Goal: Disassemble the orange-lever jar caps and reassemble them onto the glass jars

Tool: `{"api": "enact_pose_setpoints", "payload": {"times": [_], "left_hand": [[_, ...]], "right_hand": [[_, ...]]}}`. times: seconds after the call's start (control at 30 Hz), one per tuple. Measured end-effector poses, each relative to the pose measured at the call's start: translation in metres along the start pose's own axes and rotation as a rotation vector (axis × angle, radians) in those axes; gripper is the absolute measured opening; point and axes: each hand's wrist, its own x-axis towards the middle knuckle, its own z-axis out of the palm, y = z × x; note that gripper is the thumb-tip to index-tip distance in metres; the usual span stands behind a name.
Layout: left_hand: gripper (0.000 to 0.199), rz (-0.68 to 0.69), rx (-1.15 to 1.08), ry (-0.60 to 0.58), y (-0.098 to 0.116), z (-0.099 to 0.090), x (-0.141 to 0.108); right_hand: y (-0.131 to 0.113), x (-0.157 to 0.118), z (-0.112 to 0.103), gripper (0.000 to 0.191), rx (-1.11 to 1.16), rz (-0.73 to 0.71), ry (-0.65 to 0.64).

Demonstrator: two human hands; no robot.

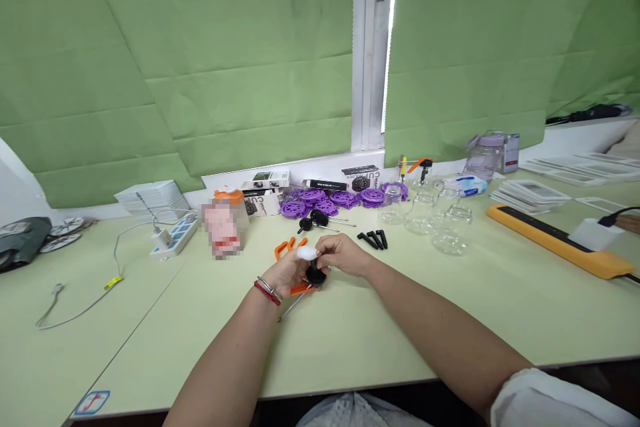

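My left hand is closed round a black round part with a black stem, low over the table. A thin metal rod slants down to the left from beneath it, beside an orange arm. At the top of the stem sits a white rounded piece. The fingers of my right hand pinch at the right edge of this white piece; their tips are partly hidden. Just beyond lie loose orange handles and black round parts with metal rods.
Several purple wheel-shaped parts are heaped by the wall near small boxes. Three black handles lie right of centre, before clear glass jars. A yellow power strip lies right; a white one with a cable lies left.
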Motion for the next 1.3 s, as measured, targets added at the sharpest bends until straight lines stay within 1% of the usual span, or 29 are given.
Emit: {"api": "enact_pose_setpoints", "payload": {"times": [0.2, 0.63, 0.87, 1.03, 1.17, 1.3], "left_hand": [[0.031, 0.0, 0.004, -0.004, 0.0006, -0.0002, 0.0006], [0.033, -0.019, 0.043, 0.003, 0.0016, 0.0013, -0.0025], [0.03, -0.023, 0.012, 0.016, 0.0013, 0.0024, -0.0014], [0.026, -0.025, -0.029, 0.002, 0.0, 0.0015, -0.0007], [0.025, -0.024, -0.035, 0.003, -0.0001, 0.0014, -0.001], [0.026, -0.029, -0.012, -0.025, -0.0013, -0.0013, 0.0002]], "right_hand": [[-0.0009, -0.0006, 0.0016, 0.017, -0.006, -0.01, 0.036], [0.0028, 0.0009, -0.0015, 0.019, -0.024, -0.02, 0.032], [0.0045, 0.0006, -0.0017, 0.026, -0.052, -0.016, 0.043], [0.0046, -0.0009, -0.0007, 0.031, -0.065, -0.009, 0.074], [0.0037, -0.0019, 0.0002, 0.033, -0.079, -0.002, 0.096], [0.0037, -0.0034, -0.0002, 0.033, -0.095, -0.013, 0.106]]}}
